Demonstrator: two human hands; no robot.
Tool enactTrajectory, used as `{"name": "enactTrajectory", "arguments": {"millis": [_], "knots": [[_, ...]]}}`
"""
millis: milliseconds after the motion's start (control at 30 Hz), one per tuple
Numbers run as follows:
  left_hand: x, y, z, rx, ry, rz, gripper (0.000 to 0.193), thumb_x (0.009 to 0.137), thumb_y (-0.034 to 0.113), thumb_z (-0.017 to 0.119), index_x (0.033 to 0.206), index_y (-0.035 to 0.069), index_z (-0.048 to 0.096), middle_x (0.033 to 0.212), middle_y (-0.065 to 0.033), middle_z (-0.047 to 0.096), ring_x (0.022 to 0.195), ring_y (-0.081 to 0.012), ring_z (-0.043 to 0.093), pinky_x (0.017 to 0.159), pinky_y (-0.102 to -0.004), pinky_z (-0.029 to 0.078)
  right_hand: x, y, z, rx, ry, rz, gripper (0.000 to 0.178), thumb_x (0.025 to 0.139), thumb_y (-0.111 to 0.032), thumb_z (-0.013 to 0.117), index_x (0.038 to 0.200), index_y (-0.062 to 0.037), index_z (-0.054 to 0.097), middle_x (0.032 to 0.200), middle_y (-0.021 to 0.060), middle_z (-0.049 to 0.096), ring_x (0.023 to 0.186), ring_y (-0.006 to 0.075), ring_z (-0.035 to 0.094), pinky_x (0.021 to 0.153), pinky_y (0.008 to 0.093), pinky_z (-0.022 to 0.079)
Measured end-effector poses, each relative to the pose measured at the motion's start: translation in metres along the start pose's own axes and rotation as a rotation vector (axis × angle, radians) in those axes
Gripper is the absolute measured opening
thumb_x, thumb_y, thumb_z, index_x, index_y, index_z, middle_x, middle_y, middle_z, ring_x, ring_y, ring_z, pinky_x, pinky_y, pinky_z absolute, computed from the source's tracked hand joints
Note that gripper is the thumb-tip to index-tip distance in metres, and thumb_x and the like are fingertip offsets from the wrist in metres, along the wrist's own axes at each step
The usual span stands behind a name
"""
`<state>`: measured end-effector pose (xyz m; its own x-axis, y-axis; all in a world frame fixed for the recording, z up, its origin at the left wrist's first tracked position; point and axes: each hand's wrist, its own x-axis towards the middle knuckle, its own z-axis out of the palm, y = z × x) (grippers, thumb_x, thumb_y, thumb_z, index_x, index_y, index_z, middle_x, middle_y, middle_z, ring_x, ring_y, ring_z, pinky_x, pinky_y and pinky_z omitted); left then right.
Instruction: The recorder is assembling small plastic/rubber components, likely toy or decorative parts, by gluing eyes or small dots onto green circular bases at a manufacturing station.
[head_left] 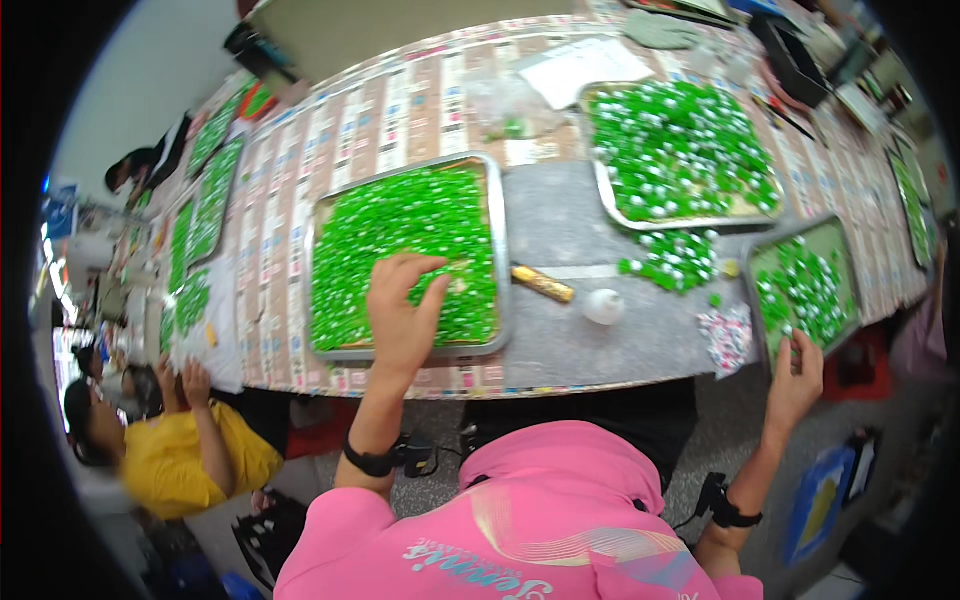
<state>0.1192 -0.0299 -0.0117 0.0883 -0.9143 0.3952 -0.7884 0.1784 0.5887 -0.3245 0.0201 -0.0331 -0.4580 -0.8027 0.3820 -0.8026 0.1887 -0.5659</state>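
Observation:
My left hand (400, 310) hovers over a metal tray (503, 250) densely packed with small green pieces bearing white spots (400, 225). Its thumb and forefinger are apart, with nothing visible between them. At the right, my right hand (797, 372) reaches the near edge of a smaller grey tray (852, 260) that holds loose green and white pieces (805, 295). Its fingers are pressed together; whatever they hold is too small to name. Between the hands lie a gold tube (543, 284), a white squeeze bottle (603, 307) and a pile of green and white pieces (680, 262).
Another metal tray (690, 221) of green and white pieces stands farther back. Beside the right tray is a small pile of pink and white bits (726, 338). Papers (585, 72) and a plastic bag (510, 105) lie at the back. A person in yellow (205, 455) works at the left.

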Motion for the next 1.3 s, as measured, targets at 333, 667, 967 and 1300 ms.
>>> {"name": "enactTrajectory", "arguments": {"millis": [333,667,967,1300], "knots": [[0.016,0.002,0.023,0.059,-0.027,0.171,0.019,0.071,0.001,0.066,0.089,0.007,0.066,0.089,-0.0093,0.059,0.086,-0.0289,0.052,0.077,-0.0380,0.042,-0.042,-0.112,0.034,0.415,-0.449,-0.230,0.023,0.072,0.005,0.065,0.094,-0.0003,0.063,0.088,0.0101,0.060,0.077,0.0208,0.058,0.069,0.0293,0.047],[0.015,-0.018,0.014,0.095,-0.295,0.161,0.012,0.071,0.003,0.067,0.082,0.005,0.062,0.083,-0.0089,0.059,0.083,-0.0291,0.052,0.073,-0.0391,0.042,-0.049,-0.128,0.047,0.440,-0.531,-0.321,0.023,0.073,0.004,0.066,0.095,0.0007,0.063,0.089,0.0100,0.060,0.078,0.0187,0.058,0.068,0.0274,0.047],[-0.003,-0.008,0.005,-0.110,-0.145,0.053,0.014,0.073,-0.001,0.065,0.086,0.002,0.062,0.092,-0.0084,0.064,0.087,-0.0232,0.060,0.077,-0.0312,0.046,-0.047,-0.149,0.070,0.435,-0.443,-0.306,0.040,0.067,0.001,0.071,0.105,-0.0004,0.060,0.102,0.0138,0.059,0.094,0.0294,0.056,0.082,0.0359,0.044],[-0.019,0.025,0.012,-1.194,-0.372,-0.629,0.018,0.086,-0.001,0.058,0.104,-0.001,0.061,0.098,-0.0093,0.063,0.086,-0.0160,0.062,0.080,-0.0272,0.051,-0.050,-0.139,0.089,0.560,-0.540,-0.383,0.046,0.067,0.000,0.071,0.111,-0.0027,0.057,0.101,0.0155,0.058,0.089,0.0304,0.056,0.079,0.0353,0.044]]}}
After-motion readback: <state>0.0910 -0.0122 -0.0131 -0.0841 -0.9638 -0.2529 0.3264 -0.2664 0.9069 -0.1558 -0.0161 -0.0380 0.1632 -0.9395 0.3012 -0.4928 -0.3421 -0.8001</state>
